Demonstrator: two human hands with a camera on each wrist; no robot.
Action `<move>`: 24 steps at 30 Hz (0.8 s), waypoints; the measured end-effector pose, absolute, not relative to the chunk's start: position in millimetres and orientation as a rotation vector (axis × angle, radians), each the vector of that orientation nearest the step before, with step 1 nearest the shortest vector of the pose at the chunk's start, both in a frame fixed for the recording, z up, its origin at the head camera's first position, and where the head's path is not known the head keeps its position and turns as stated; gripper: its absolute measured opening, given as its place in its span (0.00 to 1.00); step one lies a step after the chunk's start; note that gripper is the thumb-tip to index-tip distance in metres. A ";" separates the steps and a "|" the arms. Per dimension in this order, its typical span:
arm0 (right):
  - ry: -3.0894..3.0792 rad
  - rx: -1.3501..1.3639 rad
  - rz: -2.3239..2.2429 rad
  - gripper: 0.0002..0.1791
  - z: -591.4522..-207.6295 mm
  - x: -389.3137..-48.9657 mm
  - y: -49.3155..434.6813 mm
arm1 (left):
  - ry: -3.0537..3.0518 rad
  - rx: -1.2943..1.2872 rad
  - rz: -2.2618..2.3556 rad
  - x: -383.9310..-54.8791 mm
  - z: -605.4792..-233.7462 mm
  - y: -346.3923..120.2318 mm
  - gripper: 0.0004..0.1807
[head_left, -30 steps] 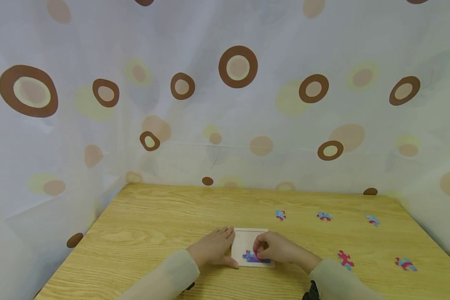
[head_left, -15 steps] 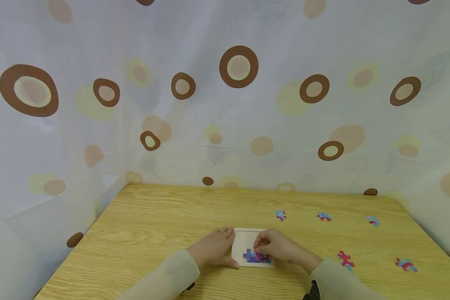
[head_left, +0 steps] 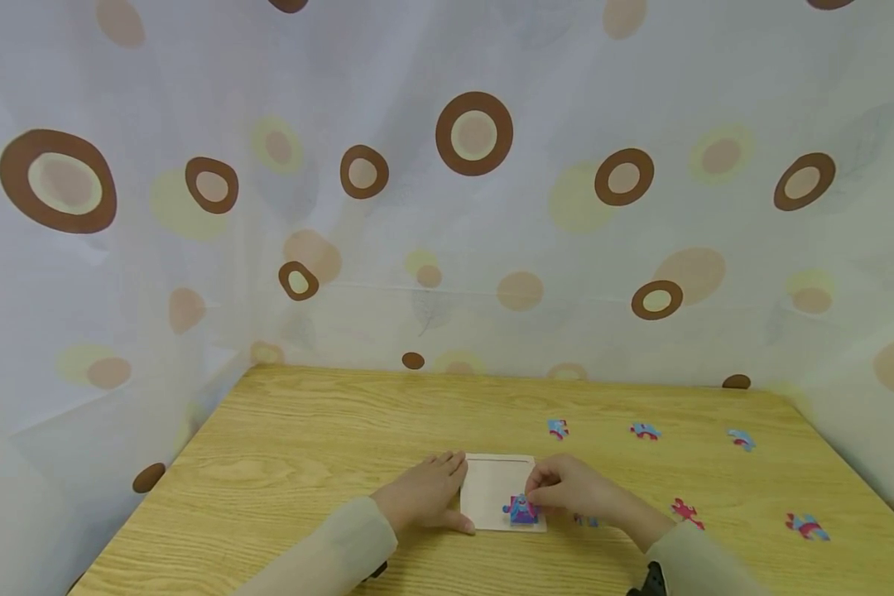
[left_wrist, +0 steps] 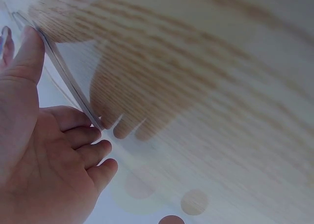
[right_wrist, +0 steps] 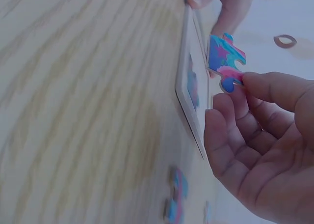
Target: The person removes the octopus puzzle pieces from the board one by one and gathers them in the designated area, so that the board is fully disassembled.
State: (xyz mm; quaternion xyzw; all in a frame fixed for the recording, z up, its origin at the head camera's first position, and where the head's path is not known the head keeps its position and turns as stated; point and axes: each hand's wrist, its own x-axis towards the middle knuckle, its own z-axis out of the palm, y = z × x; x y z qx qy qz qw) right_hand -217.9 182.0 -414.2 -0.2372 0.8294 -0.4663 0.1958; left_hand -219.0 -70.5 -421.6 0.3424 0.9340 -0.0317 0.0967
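My right hand [head_left: 577, 490] pinches a blue, pink and purple jigsaw piece [right_wrist: 226, 57] between thumb and fingers, held up above a shallow pale puzzle tray [head_left: 486, 488]. In the right wrist view, a second colourful patch, apparently a jigsaw piece [right_wrist: 193, 84], lies in the tray under the held one; from the head it is mostly covered. My left hand [head_left: 426, 494] rests at the tray's left edge, thumb at the near corner and fingers extended along the side, as the left wrist view [left_wrist: 54, 145] also shows.
Loose jigsaw pieces lie on the wooden table: a blue one [head_left: 585, 520] beside the right wrist, a pink one [head_left: 688, 513], one at far right [head_left: 807, 526], and several in a back row [head_left: 644, 430]. A dotted curtain [head_left: 447, 248] stands behind.
My right hand has moved to the right and lifted the pinched jigsaw piece up from low over the tray. A loose piece by the right wrist has come into sight. The left hand stays put.
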 end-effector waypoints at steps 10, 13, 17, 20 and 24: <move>2.188 -0.628 -1.346 0.09 -404.0 -204.4 250.8 | 2.766 1.035 -0.067 -216.5 -417.9 -71.0 0.48; 2.140 -0.659 -1.331 0.10 -405.6 -197.7 276.8 | 2.762 1.038 -0.062 -216.2 -417.8 -71.0 0.48; 2.054 -0.663 -1.338 0.11 -407.9 -187.3 308.6 | 2.761 1.033 -0.049 -216.8 -418.0 -70.7 0.48; 1.953 -0.647 -1.371 0.12 -412.7 -179.8 328.9 | 2.759 1.030 -0.045 -217.7 -419.2 -70.7 0.49; 1.760 -0.653 -1.433 0.12 -419.8 -168.3 349.6 | 2.753 1.030 -0.042 -219.2 -421.4 -71.1 0.49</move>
